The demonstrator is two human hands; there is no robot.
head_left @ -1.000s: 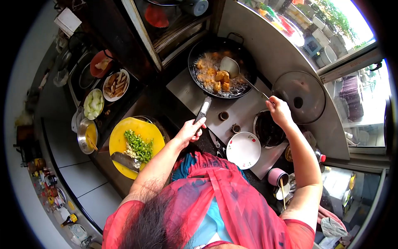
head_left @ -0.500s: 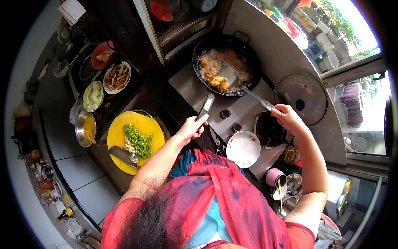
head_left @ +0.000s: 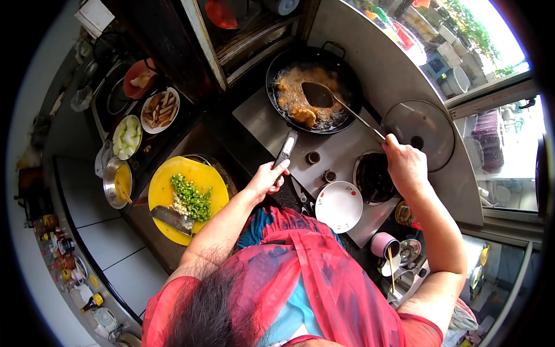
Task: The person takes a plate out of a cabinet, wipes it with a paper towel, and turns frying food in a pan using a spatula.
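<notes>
Left hand: Your left hand (head_left: 269, 180) wraps its fingers round the dark handle (head_left: 286, 147) at the near edge of the wok.
Right hand: Your right hand (head_left: 406, 165) has its fingers closed on the upper end of the long-handled turner (head_left: 318, 94), whose broad head reaches into the wok.
Wok: The black wok (head_left: 354, 92) sits at the far end of the steel cooktop (head_left: 254, 120), filled with bubbling, foaming liquid.
Frying: Golden-brown pieces (head_left: 303, 117) gather toward the wok's near side, just beside the turner's head.
Cooktop: A white plate (head_left: 339, 206) lies in front of you, near the dark second burner (head_left: 374, 179); a glass lid (head_left: 430, 130) leans against the panel behind it.
Cutting board: To your left, the yellow board (head_left: 162, 185) bears chopped greens (head_left: 193, 199) and a cleaver (head_left: 170, 220).
Far left: Bowl of pale green slices (head_left: 127, 137), plate of brown strips (head_left: 160, 110), and metal bowl (head_left: 107, 188) with yellow contents and chopsticks (head_left: 124, 194).
</notes>
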